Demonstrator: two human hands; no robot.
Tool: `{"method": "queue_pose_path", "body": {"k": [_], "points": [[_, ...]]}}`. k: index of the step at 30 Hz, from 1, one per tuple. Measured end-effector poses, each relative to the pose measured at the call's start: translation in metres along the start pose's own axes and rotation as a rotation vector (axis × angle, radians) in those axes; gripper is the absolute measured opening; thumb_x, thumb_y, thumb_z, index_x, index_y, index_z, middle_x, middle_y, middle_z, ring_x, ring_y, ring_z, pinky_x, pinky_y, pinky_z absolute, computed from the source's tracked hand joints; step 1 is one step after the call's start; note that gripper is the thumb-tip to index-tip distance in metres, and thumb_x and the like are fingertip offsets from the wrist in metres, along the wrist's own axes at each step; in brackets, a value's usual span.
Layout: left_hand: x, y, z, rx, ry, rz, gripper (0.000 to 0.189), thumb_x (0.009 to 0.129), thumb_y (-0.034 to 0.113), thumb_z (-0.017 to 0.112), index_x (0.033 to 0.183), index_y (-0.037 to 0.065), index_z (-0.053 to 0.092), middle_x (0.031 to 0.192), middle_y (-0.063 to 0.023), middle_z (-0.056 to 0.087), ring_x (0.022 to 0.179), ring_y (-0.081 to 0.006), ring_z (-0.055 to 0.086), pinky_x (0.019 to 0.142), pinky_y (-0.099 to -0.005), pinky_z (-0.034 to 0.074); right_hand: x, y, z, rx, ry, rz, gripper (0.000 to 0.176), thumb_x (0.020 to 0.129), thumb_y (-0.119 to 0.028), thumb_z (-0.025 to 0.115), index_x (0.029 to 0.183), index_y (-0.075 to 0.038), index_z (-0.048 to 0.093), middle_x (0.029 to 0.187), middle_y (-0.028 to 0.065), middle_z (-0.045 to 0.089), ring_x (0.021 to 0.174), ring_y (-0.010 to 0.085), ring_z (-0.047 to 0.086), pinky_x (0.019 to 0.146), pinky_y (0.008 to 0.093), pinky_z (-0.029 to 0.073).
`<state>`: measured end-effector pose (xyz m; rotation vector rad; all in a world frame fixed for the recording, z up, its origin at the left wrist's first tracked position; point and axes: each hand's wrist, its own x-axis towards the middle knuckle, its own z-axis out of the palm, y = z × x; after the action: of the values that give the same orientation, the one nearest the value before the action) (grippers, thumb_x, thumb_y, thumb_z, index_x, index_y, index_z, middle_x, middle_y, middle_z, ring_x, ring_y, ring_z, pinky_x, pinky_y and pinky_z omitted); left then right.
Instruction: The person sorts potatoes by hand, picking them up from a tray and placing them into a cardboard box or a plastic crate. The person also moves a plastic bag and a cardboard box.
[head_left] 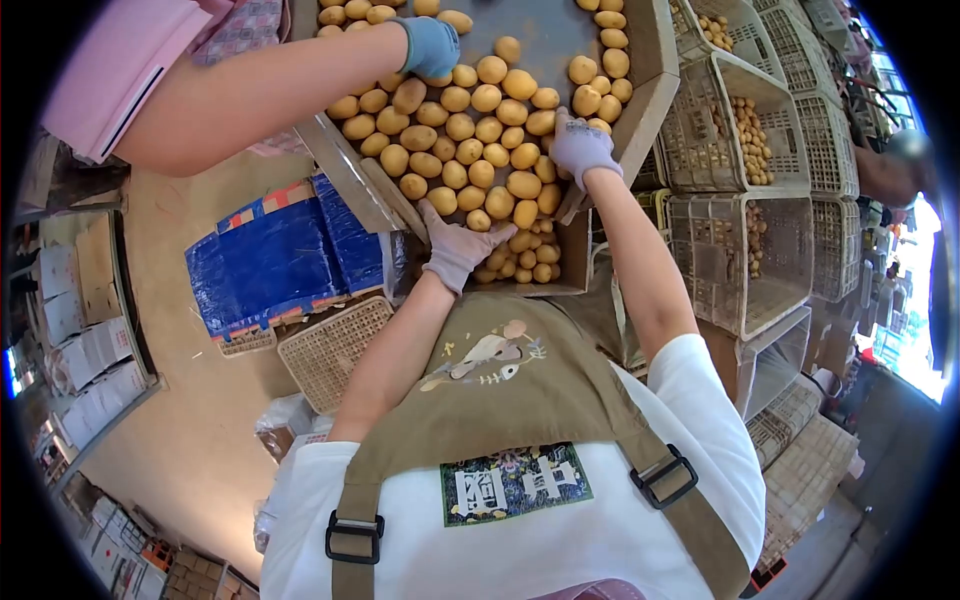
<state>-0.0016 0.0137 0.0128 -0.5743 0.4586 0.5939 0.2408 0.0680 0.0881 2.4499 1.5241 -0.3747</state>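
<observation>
Potatoes (485,98) cover the lower part of a grey tray (540,35) with raised wooden sides, lying close together toward its narrow mouth near the person. The upper middle of the tray shows bare between them. Just below the mouth, nearer the person's apron (500,385), a box (576,255) holds more potatoes.

The left hand (463,248), in a pale, soiled glove, is at the left of the mouth. Its fingers are spread: one points up beside the tray's left side, while others stretch right over the potatoes at the mouth. They are not closed around any potato.

The right hand (585,150), in a pale lilac glove, is inside the right side of the tray, its fingers bent in among the potatoes there. Their tips are partly hidden, so whether they grip one I cannot tell.

From the upper left, a co-worker's hand (432,47) in a blue glove reaches over the tray onto the potatoes, well apart from the person's own hands.

To the right stand stacked plastic crates (700,245), several with potatoes inside. On the left, a blue cover (265,255) lies beside the tray, above a tilted crate (335,350) near the floor (165,235).
</observation>
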Motion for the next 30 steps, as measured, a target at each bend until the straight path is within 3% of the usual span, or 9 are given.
{"method": "queue_pose_path", "body": {"k": [3,7,10,12,14,17,21,23,30], "points": [[0.002,-0.003,-0.002,0.010,0.033,0.026,0.116,0.073,0.085,0.054,0.156,0.015,0.015,0.159,-0.0157,0.017,0.146,-0.0440,0.018,0.112,-0.0735,0.019,0.009,0.001,-0.033,0.093,-0.202,0.003,0.050,0.083,-0.037,0.057,0.128,-0.016,0.057,0.120,0.0157,0.068,0.113,0.0336,0.064,0.094,0.0427,0.049],[0.009,0.002,-0.006,-0.017,-0.006,-0.005,0.119,0.070,0.088,0.053,0.157,0.017,0.014,0.161,-0.0146,0.014,0.147,-0.0460,0.015,0.113,-0.0724,0.017,-0.001,0.009,-0.029,0.319,-0.045,-0.032,0.041,0.086,-0.033,0.058,0.123,-0.018,0.059,0.113,0.0137,0.069,0.105,0.0335,0.066,0.091,0.0413,0.050],[0.009,0.003,-0.007,0.015,-0.062,-0.007,0.119,0.070,0.089,0.051,0.158,0.019,0.013,0.163,-0.0127,0.013,0.148,-0.0470,0.014,0.113,-0.0729,0.015,-0.033,0.014,-0.036,0.532,0.257,-0.241,0.037,0.086,-0.024,0.062,0.122,-0.015,0.059,0.109,0.0130,0.067,0.097,0.0326,0.065,0.090,0.0400,0.050],[0.010,0.003,-0.006,0.027,-0.087,0.011,0.118,0.071,0.090,0.050,0.158,0.020,0.013,0.163,-0.0114,0.013,0.148,-0.0472,0.014,0.113,-0.0735,0.014,-0.027,0.066,-0.052,0.181,0.656,-0.481,0.036,0.083,-0.018,0.068,0.118,-0.013,0.065,0.108,0.0146,0.069,0.096,0.0325,0.066,0.090,0.0414,0.052],[0.009,0.001,-0.007,0.006,-0.065,0.016,0.117,0.071,0.090,0.049,0.158,0.020,0.013,0.164,-0.0103,0.012,0.148,-0.0474,0.013,0.112,-0.0740,0.013,-0.026,0.118,-0.083,0.382,1.031,-0.049,0.032,0.079,-0.013,0.070,0.111,-0.008,0.068,0.107,0.0146,0.068,0.096,0.0320,0.066,0.089,0.0415,0.053],[0.012,0.001,-0.003,0.023,-0.011,0.032,0.121,0.069,0.088,0.053,0.158,0.017,0.012,0.163,-0.0118,0.012,0.148,-0.0443,0.013,0.114,-0.0721,0.013,-0.021,0.124,-0.096,0.137,1.164,-0.114,0.031,0.079,-0.013,0.069,0.110,-0.007,0.068,0.099,0.0136,0.069,0.089,0.0320,0.067,0.085,0.0403,0.054],[0.010,-0.001,-0.003,0.003,0.036,0.017,0.123,0.068,0.087,0.056,0.158,0.016,0.011,0.162,-0.0126,0.013,0.148,-0.0423,0.013,0.115,-0.0713,0.013,0.003,0.053,-0.050,-0.135,0.291,-0.131,0.024,0.089,-0.023,0.061,0.111,-0.014,0.067,0.089,0.0151,0.072,0.088,0.0316,0.071,0.080,0.0456,0.053],[0.008,0.000,-0.005,-0.011,0.012,0.003,0.123,0.069,0.087,0.056,0.158,0.016,0.011,0.162,-0.0125,0.013,0.148,-0.0422,0.014,0.115,-0.0716,0.012,0.016,0.021,-0.041,-0.193,0.089,0.040,0.024,0.096,-0.024,0.054,0.117,-0.013,0.061,0.110,0.0137,0.070,0.103,0.0301,0.069,0.089,0.0496,0.050],[0.008,0.001,-0.007,0.024,-0.065,0.017,0.121,0.069,0.086,0.055,0.158,0.016,0.012,0.162,-0.0127,0.016,0.148,-0.0414,0.015,0.114,-0.0723,0.013,0.020,0.034,-0.039,0.003,0.119,-0.073,0.041,0.088,-0.023,0.064,0.126,-0.012,0.055,0.118,0.0175,0.065,0.113,0.0318,0.064,0.093,0.0489,0.049]]}}
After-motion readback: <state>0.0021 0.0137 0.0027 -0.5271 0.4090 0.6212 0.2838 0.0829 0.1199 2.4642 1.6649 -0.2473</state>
